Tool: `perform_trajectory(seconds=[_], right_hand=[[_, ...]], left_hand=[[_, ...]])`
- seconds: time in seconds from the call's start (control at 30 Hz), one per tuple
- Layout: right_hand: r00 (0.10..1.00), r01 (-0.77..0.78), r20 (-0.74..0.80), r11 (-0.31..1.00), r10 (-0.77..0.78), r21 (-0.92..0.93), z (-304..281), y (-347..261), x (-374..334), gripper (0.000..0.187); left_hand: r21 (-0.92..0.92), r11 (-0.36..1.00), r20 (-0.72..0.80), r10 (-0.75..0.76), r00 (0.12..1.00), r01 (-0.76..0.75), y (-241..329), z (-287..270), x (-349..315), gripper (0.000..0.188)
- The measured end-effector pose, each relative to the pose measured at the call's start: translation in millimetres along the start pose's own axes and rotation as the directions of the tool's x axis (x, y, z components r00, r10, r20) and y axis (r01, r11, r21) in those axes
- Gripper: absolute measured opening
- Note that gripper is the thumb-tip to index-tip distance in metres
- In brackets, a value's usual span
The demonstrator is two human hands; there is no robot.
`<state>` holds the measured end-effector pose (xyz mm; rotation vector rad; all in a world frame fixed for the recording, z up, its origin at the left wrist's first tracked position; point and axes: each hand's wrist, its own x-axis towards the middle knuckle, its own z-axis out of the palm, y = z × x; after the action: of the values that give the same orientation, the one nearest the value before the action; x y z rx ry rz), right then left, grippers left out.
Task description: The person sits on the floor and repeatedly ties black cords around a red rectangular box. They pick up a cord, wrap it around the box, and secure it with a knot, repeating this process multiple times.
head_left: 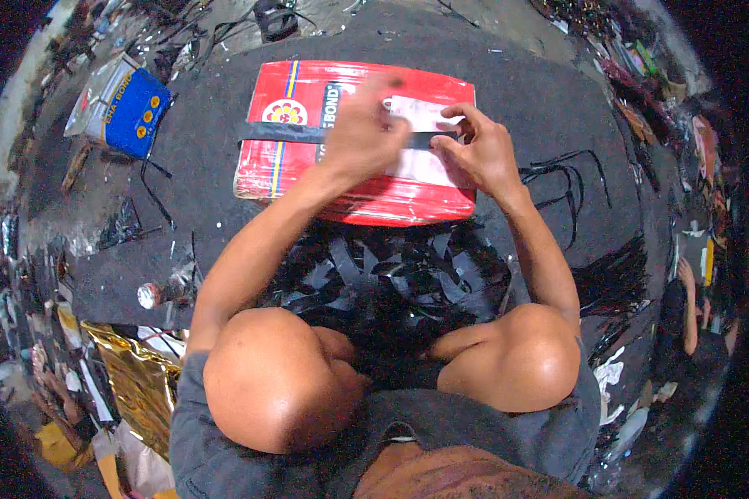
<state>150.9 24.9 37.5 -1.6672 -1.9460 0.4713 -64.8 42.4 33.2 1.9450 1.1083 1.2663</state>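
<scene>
In front of me lies a red box (pixel 366 205) wrapped in shiny clear film, with printed bands and a flower emblem. A flat black strap (pixel 279 132) runs across its top from left to right. Part of a pale pinkish sheet of paper (pixel 429 172) shows under the strap on the right half. My left hand (pixel 364 133) is over the middle of the box, beside the paper, its fingers smeared by motion. At the right, my right hand (pixel 484 151) has its fingers curled and its thumb on the strap, over the paper's edge.
A blue and white tub (pixel 129 108) stands at the upper left. Loose black straps (pixel 570 179) lie right of the box, and a black heap of strips (pixel 391 270) sits before my knees. A can (pixel 150 295) and gold foil (pixel 137 378) are at the left.
</scene>
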Motion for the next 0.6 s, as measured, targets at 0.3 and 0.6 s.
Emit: perform_trajectory(seconds=[0.3,0.6], right_hand=[[0.927,0.304,-0.181,0.942,-0.327,-0.145,-4,21,-12,0.018],[0.934,0.330,-0.099,0.934,-0.344,-0.137,-15,36,-22,0.018]], left_hand=[[0.019,0.991,0.159,0.129,0.979,-0.133,-20,63,-1,0.017],[0.137,0.957,0.134,0.238,0.962,-0.256,-23,66,-9,0.016]])
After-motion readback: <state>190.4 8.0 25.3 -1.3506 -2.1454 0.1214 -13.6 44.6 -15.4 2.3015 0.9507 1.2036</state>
